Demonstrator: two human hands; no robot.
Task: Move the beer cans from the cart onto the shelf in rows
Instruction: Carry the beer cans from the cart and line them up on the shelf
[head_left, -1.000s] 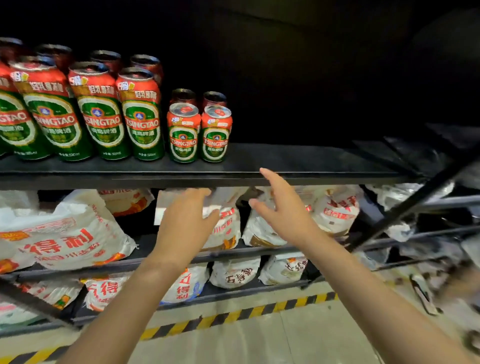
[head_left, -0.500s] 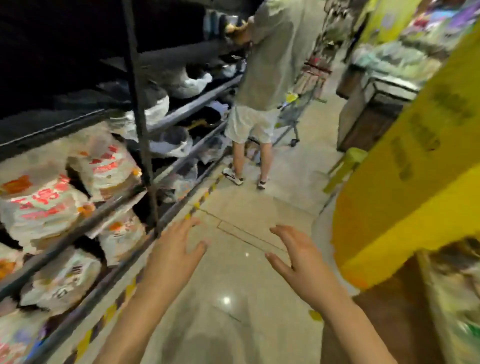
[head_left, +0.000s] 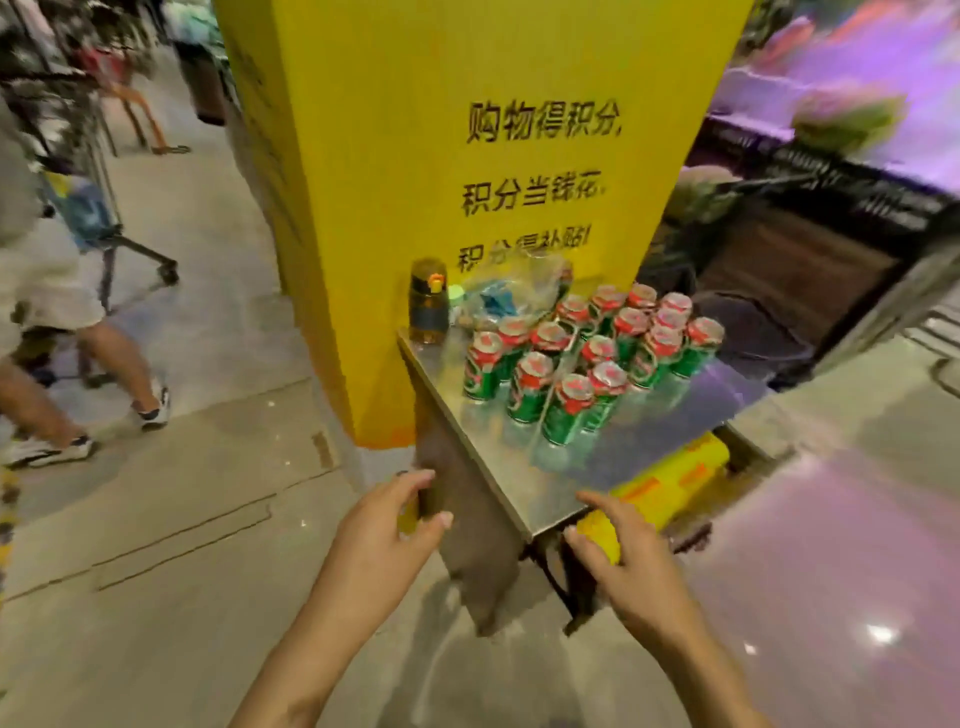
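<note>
We see the green-and-red beer cans (head_left: 587, 358) clustered upright on the shiny steel cart worktop (head_left: 498, 467) against a yellow pillar (head_left: 467, 156). Our left hand (head_left: 384, 540) and right hand (head_left: 623, 556) hover near its near edge, fingers loosely spread, holding nothing.
</note>
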